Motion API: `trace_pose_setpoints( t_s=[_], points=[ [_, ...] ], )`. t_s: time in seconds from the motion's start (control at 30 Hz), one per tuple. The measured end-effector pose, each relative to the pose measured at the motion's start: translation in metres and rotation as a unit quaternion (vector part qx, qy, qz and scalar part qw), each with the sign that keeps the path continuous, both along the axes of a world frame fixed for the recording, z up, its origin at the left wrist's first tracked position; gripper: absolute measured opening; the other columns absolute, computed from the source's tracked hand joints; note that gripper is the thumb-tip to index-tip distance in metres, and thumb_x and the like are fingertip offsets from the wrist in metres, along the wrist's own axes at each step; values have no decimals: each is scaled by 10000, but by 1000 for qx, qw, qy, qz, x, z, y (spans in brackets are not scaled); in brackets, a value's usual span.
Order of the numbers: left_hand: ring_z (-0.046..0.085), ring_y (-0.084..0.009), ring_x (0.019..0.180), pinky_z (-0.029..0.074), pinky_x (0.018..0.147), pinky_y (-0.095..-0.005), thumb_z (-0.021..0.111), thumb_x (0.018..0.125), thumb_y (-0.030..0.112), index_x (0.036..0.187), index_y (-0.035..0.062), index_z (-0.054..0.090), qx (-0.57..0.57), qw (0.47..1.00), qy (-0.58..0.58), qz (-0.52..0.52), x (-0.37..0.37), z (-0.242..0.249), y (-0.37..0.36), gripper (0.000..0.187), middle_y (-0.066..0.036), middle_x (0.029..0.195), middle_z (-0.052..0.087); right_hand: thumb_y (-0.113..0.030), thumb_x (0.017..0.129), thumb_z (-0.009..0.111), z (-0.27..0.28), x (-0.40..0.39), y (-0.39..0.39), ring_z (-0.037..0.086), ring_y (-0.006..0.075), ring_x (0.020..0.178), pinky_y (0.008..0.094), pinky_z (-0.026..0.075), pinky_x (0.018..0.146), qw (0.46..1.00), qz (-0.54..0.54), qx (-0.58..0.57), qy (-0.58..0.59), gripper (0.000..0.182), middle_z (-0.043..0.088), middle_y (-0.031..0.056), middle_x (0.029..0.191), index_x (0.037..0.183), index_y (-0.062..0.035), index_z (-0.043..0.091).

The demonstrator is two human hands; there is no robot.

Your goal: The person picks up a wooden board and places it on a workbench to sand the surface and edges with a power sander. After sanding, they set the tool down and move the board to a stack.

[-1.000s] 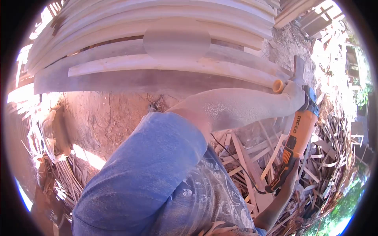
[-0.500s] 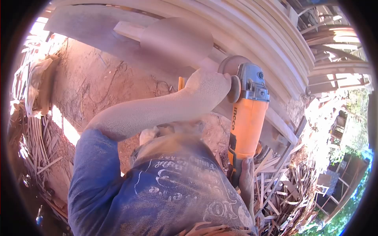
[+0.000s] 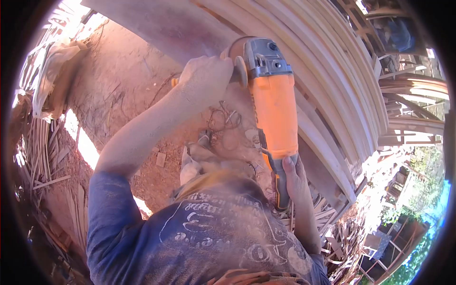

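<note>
An orange and black angle grinder (image 3: 274, 111) lies across the middle of the head view, its metal gear head pointing away from me. My left hand (image 3: 205, 76) is wrapped around its side handle (image 3: 241, 71), near the head. Lower down, my right hand (image 3: 295, 179) grips the black rear end of the body, thumb along the top. The round disc (image 3: 237, 47) shows partly behind the gear head and overlaps a wide, dusty wooden board (image 3: 156, 21). Dust coats both arms and my blue shirt.
Long curved wooden planks (image 3: 327, 61) are stacked beyond and right of the grinder. Bare reddish ground (image 3: 128, 71) lies to the left. Wood scraps (image 3: 47, 152) pile up at the left, with more strips (image 3: 346, 237) at the lower right. A thin cable (image 3: 223, 118) lies on the ground.
The grinder and both hands have moved up and to the left in view, along the board. The pale wood piece and brown blur by the left hand no longer show. Both hands keep hold.
</note>
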State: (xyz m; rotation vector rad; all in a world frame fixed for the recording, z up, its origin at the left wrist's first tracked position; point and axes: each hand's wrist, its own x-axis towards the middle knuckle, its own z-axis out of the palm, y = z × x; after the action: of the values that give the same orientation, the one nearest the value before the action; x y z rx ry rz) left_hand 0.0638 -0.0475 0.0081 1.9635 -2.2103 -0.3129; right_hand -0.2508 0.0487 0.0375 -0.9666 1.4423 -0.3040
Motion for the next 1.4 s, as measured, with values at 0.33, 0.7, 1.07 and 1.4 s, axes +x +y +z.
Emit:
trace_pose_setpoints(
  t_s=[0.33,0.7,1.07,1.4],
  points=[
    [698,-387,777,554,726,-481,687,805,215,949,22,649,113,985,100,-90,-44,9,2,244,-200,786,702,-386,973,579,15,-29,41,634,207,1018,335,517,867,997,-64,-35,30,619,629,137,1158,1424,4,414],
    [741,-219,896,579,676,-367,705,794,142,930,77,726,102,927,113,-343,-241,10,-5,153,-77,951,751,-573,1016,405,-13,-140,215,654,205,691,317,547,587,906,-412,79,51,610,647,121,911,1264,-31,529],
    [696,-377,830,553,759,-479,701,777,166,916,65,707,52,998,14,-19,-5,10,-20,172,-185,853,713,-413,983,596,13,11,7,648,224,910,332,523,816,998,-51,22,-12,723,673,134,1020,1483,34,326],
    [715,-335,812,570,752,-458,688,809,190,890,59,712,144,984,40,-101,-62,17,-6,156,-159,844,719,-360,994,551,15,-40,48,564,193,1169,329,446,1005,995,-91,-29,-13,629,603,143,1280,1456,39,400]
  ],
)
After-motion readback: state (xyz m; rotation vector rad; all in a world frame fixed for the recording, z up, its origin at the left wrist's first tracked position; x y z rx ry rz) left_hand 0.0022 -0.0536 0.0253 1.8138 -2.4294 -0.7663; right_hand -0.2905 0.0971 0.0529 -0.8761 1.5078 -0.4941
